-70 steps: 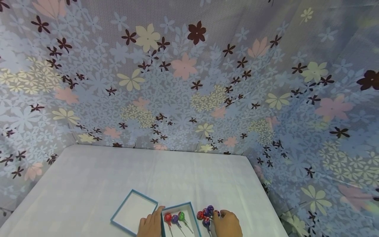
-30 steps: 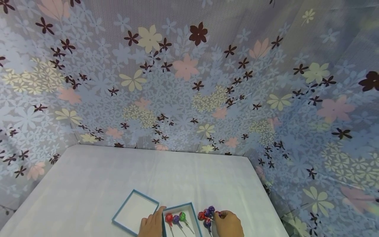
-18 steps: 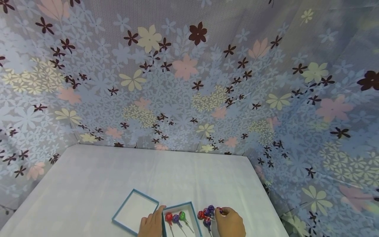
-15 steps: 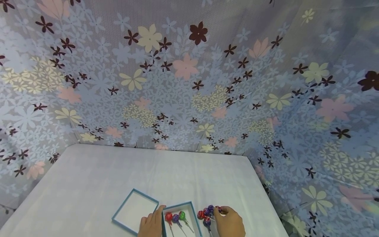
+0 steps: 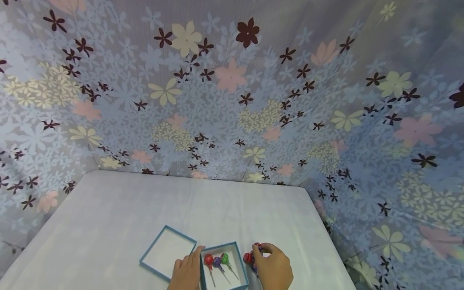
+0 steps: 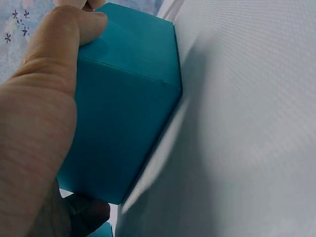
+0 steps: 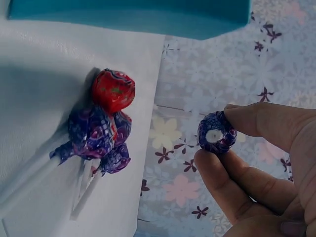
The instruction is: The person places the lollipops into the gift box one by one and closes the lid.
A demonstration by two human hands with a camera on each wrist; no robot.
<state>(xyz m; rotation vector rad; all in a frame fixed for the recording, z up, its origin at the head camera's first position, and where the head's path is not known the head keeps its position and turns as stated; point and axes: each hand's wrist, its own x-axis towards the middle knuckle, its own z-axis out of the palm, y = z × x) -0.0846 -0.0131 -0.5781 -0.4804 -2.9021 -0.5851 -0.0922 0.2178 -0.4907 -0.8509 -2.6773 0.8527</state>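
My left hand grips the left side of an open blue box; the left wrist view shows the thumb against its outer wall. Inside lie a red lollipop, a purple lollipop and a green lollipop, sticks toward me. To the right of the box, my right hand pinches a purple-wrapped lollipop between thumb and fingers, raised off the table, its stick end facing the wrist camera. Below it, partly hidden by the hand in the head view, lie a red lollipop and several purple lollipops.
Left of the box lies a shallow blue-edged lid, white inside up. A white cloth covers the table, which reaches back to a flower-patterned curtain; the same fabric hangs along the right side.
My right hand has picked up the lollipop at the far right of the pile and moved left over the others. The left hand stays on the box. The head view has tilted slightly down.
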